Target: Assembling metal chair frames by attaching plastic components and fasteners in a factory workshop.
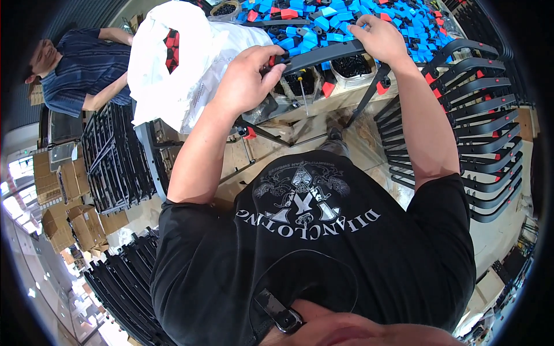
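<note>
My left hand (247,78) grips the left end of a long, curved black plastic bar (323,53) that has a red clip at that end. At the bar's right end my right hand (378,36) is closed over it, next to a pile of blue and red plastic pieces (340,20) on the workbench. The bar lies across the bench's front edge, above small open boxes of dark screws (352,66). A thin metal rod or screwdriver (303,95) leans near the boxes.
A row of finished black curved bars with red clips (485,132) is stacked at the right. A white plastic bag (173,63) sits at the left of the bench. More black frames (115,155) are stacked at left, beside cardboard boxes (69,213). Another person (81,63) works at far left.
</note>
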The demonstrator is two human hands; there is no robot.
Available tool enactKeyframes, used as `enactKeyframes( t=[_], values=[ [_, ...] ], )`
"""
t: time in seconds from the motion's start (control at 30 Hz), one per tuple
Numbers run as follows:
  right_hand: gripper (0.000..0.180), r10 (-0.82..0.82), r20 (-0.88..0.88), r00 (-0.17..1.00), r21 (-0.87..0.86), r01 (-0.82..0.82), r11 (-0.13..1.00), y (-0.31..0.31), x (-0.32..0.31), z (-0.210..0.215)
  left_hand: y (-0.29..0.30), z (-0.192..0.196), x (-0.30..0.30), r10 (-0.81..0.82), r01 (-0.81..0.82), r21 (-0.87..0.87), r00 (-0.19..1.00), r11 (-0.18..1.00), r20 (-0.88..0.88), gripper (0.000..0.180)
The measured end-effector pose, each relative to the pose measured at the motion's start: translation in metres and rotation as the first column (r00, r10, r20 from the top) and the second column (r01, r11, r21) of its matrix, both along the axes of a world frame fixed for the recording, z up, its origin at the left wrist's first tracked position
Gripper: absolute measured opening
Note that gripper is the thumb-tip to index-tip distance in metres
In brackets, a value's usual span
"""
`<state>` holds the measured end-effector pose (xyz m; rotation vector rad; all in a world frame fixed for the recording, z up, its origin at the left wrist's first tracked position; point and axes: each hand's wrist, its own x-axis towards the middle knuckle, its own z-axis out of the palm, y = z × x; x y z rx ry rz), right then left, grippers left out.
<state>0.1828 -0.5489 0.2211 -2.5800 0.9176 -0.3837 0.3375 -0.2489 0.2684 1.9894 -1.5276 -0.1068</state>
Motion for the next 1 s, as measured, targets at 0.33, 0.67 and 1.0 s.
enactKeyframes(
  t=[0.33, 0.67, 1.0],
  values=[
    [0.048, -0.001, -0.005, 1.0, 0.019, 0.001, 1.0, -0.002, 0.0, -0.001, -0.004, 0.009, 0.0, 0.048, -0.058, 0.135, 0.996, 0.989, 0.071, 0.023],
    [0.051, 0.038, 0.031, 0.999, 0.028, -0.039, 0.999, 0.004, -0.003, 0.01, -0.009, 0.006, 0.003, -0.055, 0.029, 0.151, 0.983, 0.988, 0.174, 0.022],
    [0.048, 0.036, 0.009, 0.999, 0.018, -0.036, 0.999, 0.005, -0.004, 0.011, -0.015, 0.013, 0.005, -0.098, 0.065, 0.246, 0.987, 0.967, 0.125, 0.021]
  ],
)
